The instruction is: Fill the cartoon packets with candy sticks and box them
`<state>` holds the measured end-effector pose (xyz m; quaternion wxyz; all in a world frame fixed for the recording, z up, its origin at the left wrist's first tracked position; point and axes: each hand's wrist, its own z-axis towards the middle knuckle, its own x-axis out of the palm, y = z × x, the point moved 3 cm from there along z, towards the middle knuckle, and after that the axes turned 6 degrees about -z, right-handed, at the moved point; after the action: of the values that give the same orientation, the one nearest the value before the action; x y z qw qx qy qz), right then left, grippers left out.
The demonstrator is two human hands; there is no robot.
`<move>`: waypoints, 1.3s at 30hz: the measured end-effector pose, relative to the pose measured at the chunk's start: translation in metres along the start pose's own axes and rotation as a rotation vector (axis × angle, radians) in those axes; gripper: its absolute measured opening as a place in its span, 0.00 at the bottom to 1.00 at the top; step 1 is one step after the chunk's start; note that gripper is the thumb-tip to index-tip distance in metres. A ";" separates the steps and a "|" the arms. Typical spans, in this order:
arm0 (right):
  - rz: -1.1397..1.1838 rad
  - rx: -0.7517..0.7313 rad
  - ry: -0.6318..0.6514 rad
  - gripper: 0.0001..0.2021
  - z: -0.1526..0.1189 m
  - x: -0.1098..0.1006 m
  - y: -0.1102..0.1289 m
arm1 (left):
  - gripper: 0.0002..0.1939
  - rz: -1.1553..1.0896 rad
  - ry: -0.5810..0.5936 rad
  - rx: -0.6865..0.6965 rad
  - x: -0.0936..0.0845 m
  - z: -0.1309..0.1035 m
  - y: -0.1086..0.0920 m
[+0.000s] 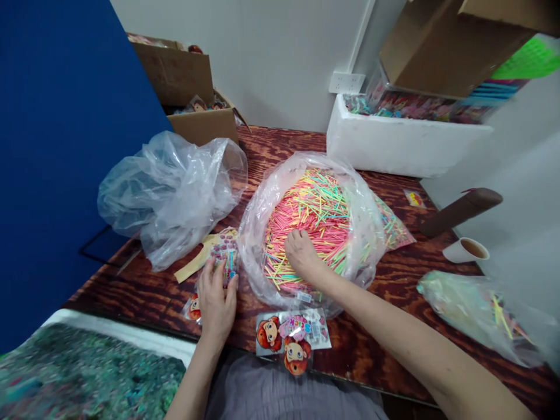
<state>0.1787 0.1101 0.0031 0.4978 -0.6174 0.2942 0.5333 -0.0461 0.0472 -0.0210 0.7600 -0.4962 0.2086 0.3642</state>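
A large clear plastic bag (365,233) stands open at the middle of the table, full of thin pink, yellow and green sticks (315,216). My right hand (304,254) dips into the sticks with its fingers curled down; whether it grips any is hidden. To the left of the bag, my left hand (217,297) rests with spread fingers on a small printed packet (227,262) of colored sticks. Below the bag, at the table's front edge, lie flat printed packets (324,332) with red-haired cartoon heads, one head (297,354) overlapping the edge.
Crumpled clear plastic (175,192) lies at the left, before cardboard boxes (205,125). A white foam box (402,143) of packets stands at the back right. On the right are a brown cylinder (459,213), a paper cup (466,251) and a plastic bag (476,315).
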 end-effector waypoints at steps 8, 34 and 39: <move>0.013 0.052 0.003 0.11 -0.001 -0.003 -0.016 | 0.18 -0.028 -0.021 -0.032 -0.015 -0.006 0.008; 2.224 0.320 0.456 0.16 -0.126 -0.009 0.042 | 0.22 -0.603 0.556 0.118 0.026 -0.035 -0.109; 1.785 0.476 -0.125 0.09 -0.151 -0.015 0.025 | 0.13 -0.306 0.407 0.061 0.015 -0.062 -0.100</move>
<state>0.2081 -0.0412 -0.0003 0.0312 -0.0135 0.7350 0.6772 0.0425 -0.0282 0.0031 0.7633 -0.5619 0.2907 0.1310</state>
